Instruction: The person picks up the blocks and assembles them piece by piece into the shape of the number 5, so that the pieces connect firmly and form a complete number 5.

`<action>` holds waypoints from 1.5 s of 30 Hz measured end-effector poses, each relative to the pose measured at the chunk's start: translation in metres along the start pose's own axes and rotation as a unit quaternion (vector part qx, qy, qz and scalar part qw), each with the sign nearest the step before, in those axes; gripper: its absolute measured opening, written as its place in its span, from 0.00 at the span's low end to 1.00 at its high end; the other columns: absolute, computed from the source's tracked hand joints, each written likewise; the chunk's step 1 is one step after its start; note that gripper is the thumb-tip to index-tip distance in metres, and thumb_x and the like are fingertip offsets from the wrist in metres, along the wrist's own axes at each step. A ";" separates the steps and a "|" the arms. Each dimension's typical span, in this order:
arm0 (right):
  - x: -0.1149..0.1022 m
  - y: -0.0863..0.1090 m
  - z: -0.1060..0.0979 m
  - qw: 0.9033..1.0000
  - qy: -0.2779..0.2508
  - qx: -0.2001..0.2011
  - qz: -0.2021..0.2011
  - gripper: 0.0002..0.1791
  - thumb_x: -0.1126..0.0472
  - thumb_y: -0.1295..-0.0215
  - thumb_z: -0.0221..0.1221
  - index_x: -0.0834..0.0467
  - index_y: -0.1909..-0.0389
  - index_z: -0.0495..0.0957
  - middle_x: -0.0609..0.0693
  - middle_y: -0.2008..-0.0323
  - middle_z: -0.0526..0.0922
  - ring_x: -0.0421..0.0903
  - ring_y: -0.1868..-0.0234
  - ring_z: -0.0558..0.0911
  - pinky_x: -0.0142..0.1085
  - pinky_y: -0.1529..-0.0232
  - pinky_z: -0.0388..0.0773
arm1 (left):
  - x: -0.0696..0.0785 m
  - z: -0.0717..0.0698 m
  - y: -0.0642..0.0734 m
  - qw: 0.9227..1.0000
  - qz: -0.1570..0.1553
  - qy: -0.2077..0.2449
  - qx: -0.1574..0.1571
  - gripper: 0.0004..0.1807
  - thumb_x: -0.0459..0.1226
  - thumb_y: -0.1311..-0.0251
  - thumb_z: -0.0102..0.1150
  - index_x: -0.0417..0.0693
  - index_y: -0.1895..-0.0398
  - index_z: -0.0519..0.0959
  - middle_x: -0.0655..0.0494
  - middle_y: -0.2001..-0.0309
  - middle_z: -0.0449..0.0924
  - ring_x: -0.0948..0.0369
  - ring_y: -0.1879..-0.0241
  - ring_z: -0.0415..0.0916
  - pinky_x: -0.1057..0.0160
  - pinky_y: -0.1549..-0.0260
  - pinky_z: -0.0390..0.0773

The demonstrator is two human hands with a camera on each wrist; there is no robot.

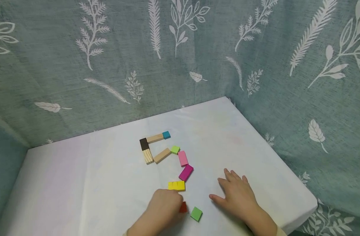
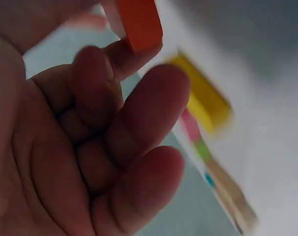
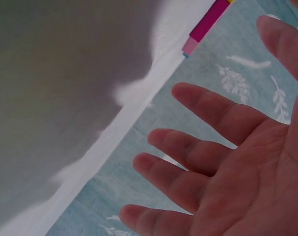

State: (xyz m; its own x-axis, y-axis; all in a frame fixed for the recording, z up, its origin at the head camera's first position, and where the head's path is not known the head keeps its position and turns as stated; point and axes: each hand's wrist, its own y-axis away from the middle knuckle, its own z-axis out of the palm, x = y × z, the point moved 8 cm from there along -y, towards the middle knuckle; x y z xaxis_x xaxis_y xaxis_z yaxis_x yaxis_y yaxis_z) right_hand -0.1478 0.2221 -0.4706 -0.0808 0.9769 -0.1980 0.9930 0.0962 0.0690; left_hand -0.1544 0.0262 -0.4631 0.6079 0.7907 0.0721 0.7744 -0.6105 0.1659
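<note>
My left hand (image 1: 164,206) pinches a red block (image 1: 183,207) low over the table, just in front of the yellow block (image 1: 176,186). In the left wrist view the block (image 2: 140,24) looks orange-red and sits at the fingertips, with the other fingers loosely curled. A green block (image 1: 196,214) lies by itself a little right of the red one. Over on the right side, my right hand (image 1: 238,199) is spread palm down with nothing in it; the right wrist view shows its fingers (image 3: 193,152) apart and extended.
A winding row of blocks runs back from the yellow one: magenta (image 1: 186,172), pink (image 1: 182,158), lime (image 1: 175,149), plain wood (image 1: 162,155), striped (image 1: 148,156), dark brown (image 1: 144,144), wood (image 1: 155,138) and blue (image 1: 166,134). Patterned curtains (image 1: 168,65) surround the white table (image 1: 115,183).
</note>
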 end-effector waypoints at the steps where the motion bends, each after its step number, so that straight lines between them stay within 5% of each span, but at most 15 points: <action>1: -0.001 -0.001 0.000 1.000 -0.002 0.001 -0.002 0.37 0.33 0.44 0.66 0.58 0.44 0.83 0.64 0.33 0.75 0.65 0.31 0.72 0.72 0.36 0.63 | -0.014 -0.003 0.007 1.000 -0.022 0.021 0.008 0.13 0.46 0.52 0.78 0.53 0.80 0.83 0.64 0.86 0.69 0.64 0.84 0.62 0.67 0.82 0.67; 6: 0.001 -0.002 0.000 1.000 0.001 0.005 -0.006 0.37 0.34 0.44 0.67 0.58 0.44 0.83 0.63 0.32 0.74 0.65 0.31 0.72 0.71 0.36 0.64 | -0.075 -0.008 0.023 0.994 -0.091 0.018 0.051 0.08 0.37 0.57 0.80 0.55 0.77 0.86 0.64 0.83 0.75 0.65 0.82 0.65 0.65 0.80 0.69; 11: 0.002 -0.002 0.003 1.000 -0.002 -0.008 0.002 0.37 0.33 0.44 0.66 0.57 0.43 0.82 0.63 0.32 0.74 0.65 0.30 0.71 0.71 0.35 0.63 | -0.090 0.008 0.010 0.996 -0.062 0.057 0.035 0.12 0.37 0.55 0.80 0.58 0.66 0.88 0.68 0.76 0.81 0.68 0.76 0.70 0.65 0.74 0.75; 16: -0.001 -0.003 0.004 1.000 -0.010 -0.013 -0.002 0.38 0.33 0.43 0.66 0.58 0.42 0.82 0.64 0.31 0.73 0.65 0.29 0.70 0.71 0.35 0.62 | -0.104 0.025 0.016 0.982 -0.173 0.066 -0.025 0.34 0.59 0.59 0.79 0.47 0.54 0.82 0.61 0.79 0.75 0.61 0.79 0.69 0.60 0.78 0.72; 20: 0.000 -0.002 0.002 1.000 0.001 -0.002 0.001 0.37 0.33 0.43 0.66 0.57 0.43 0.82 0.63 0.31 0.73 0.65 0.29 0.70 0.70 0.35 0.62 | -0.101 0.026 0.024 0.973 -0.230 0.037 0.001 0.53 0.71 0.61 0.71 0.36 0.43 0.79 0.49 0.66 0.80 0.56 0.75 0.73 0.55 0.79 0.77; 23: 0.001 -0.002 0.001 1.000 0.003 0.002 0.000 0.37 0.33 0.43 0.66 0.57 0.43 0.82 0.63 0.31 0.73 0.65 0.29 0.70 0.71 0.35 0.62 | -0.092 0.026 0.025 0.970 -0.242 0.001 0.023 0.52 0.71 0.57 0.68 0.35 0.43 0.80 0.39 0.48 0.80 0.50 0.66 0.78 0.50 0.75 0.82; 27: 0.000 -0.003 0.001 1.000 0.002 -0.002 -0.002 0.37 0.33 0.43 0.65 0.57 0.43 0.82 0.64 0.31 0.73 0.66 0.29 0.70 0.72 0.35 0.61 | -0.085 0.032 0.023 0.966 -0.257 -0.032 0.005 0.49 0.67 0.49 0.66 0.29 0.43 0.79 0.33 0.34 0.72 0.43 0.52 0.81 0.43 0.66 0.84; 36: 0.001 -0.004 0.002 1.000 0.002 -0.003 0.002 0.37 0.33 0.43 0.65 0.57 0.42 0.82 0.64 0.31 0.73 0.66 0.29 0.70 0.72 0.35 0.61 | -0.083 0.032 0.019 0.969 -0.243 -0.031 0.008 0.40 0.62 0.45 0.67 0.44 0.38 0.80 0.36 0.29 0.67 0.44 0.46 0.80 0.41 0.60 0.84; 45: 0.001 -0.003 0.002 1.000 0.001 -0.006 0.007 0.37 0.33 0.43 0.66 0.56 0.43 0.82 0.64 0.31 0.73 0.66 0.29 0.70 0.72 0.35 0.60 | -0.083 0.033 0.015 0.974 -0.222 -0.034 -0.008 0.40 0.63 0.46 0.67 0.53 0.33 0.77 0.37 0.26 0.64 0.41 0.38 0.76 0.35 0.51 0.80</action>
State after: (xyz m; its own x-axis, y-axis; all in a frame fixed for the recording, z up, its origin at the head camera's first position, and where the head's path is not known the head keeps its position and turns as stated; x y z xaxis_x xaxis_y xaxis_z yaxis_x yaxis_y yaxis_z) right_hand -0.1505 0.2221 -0.4727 -0.0665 0.9785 -0.1952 0.9930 0.0840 0.0828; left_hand -0.1872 -0.0503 -0.4992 0.2232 0.9718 -0.0755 0.9616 -0.2068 0.1806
